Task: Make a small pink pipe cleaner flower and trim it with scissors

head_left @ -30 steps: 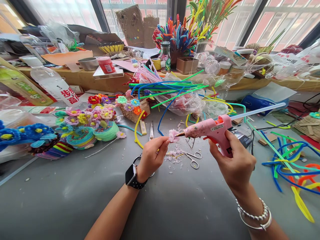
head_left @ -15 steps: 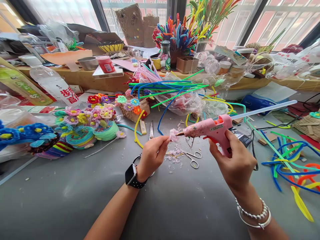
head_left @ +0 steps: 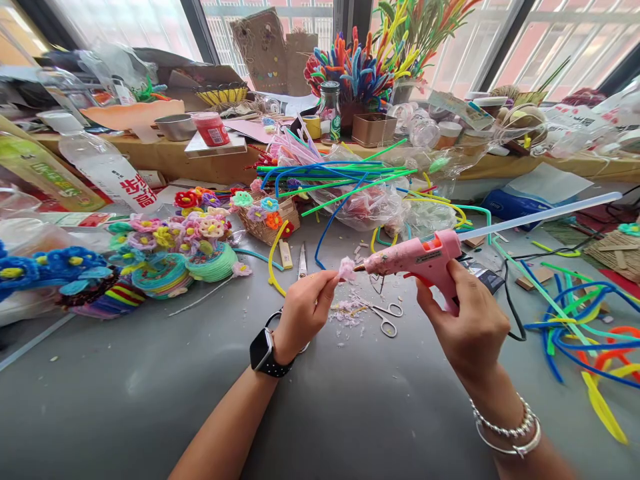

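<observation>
Between the fingertips of my left hand (head_left: 309, 305) is a small fluffy pale-pink flower (head_left: 347, 269), pinched at its near side. My right hand (head_left: 467, 320) is wrapped round the handle of a pink hot glue gun (head_left: 415, 259). Its metal nozzle points left, at or just beside the flower; whether it touches I cannot tell. A long translucent glue stick (head_left: 540, 215) sticks out of the gun's back end. Below the nozzle, pale-pink fluff clippings (head_left: 347, 313) lie on the grey table (head_left: 360, 413), next to small scissors (head_left: 387, 317).
Baskets with fuzzy flowers (head_left: 213, 260) stand at left, near a plastic bottle (head_left: 107, 167). Loose pipe cleaners (head_left: 585, 327) lie at right. More pipe cleaners (head_left: 345, 170) sit on plastic bags in the middle. Another pair of scissors (head_left: 303, 261) is partly behind my left hand. A black cord (head_left: 515, 320) hangs behind the gun.
The glue gun has tilted a little, its back end and glue stick swinging slightly, with the nozzle shifting slightly right. My left hand and the flower stay nearly in place.
</observation>
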Demonstrator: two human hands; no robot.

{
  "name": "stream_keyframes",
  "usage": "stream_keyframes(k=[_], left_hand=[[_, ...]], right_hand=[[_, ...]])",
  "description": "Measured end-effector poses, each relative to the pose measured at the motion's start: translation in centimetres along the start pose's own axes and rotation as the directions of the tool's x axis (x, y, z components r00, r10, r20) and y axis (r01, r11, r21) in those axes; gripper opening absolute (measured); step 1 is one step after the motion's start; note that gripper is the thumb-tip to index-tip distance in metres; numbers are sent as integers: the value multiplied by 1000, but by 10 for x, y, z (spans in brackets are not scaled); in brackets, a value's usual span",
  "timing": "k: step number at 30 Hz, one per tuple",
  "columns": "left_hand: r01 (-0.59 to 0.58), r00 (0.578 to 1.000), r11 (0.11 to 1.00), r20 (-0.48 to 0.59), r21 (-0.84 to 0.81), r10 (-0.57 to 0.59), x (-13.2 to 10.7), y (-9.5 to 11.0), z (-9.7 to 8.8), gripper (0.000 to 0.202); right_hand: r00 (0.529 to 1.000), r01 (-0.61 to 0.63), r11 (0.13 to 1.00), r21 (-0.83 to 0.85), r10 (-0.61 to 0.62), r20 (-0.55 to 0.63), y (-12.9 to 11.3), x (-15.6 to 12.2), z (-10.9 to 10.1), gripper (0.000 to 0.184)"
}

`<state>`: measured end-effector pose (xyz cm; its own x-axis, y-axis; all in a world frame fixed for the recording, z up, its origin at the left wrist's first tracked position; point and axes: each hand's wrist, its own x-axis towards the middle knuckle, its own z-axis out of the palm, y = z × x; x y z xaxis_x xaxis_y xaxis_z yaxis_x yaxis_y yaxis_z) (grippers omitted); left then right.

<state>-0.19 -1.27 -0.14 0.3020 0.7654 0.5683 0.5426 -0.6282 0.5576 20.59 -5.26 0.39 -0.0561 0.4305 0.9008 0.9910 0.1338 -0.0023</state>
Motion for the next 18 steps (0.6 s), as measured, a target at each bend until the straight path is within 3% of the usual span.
stream_keyframes(k=[18], left_hand=[[58, 997, 998, 52, -27, -56, 0, -1, 0, 19]], right_hand=[[997, -59, 998, 7, 59, 50, -2, 0, -3, 50]])
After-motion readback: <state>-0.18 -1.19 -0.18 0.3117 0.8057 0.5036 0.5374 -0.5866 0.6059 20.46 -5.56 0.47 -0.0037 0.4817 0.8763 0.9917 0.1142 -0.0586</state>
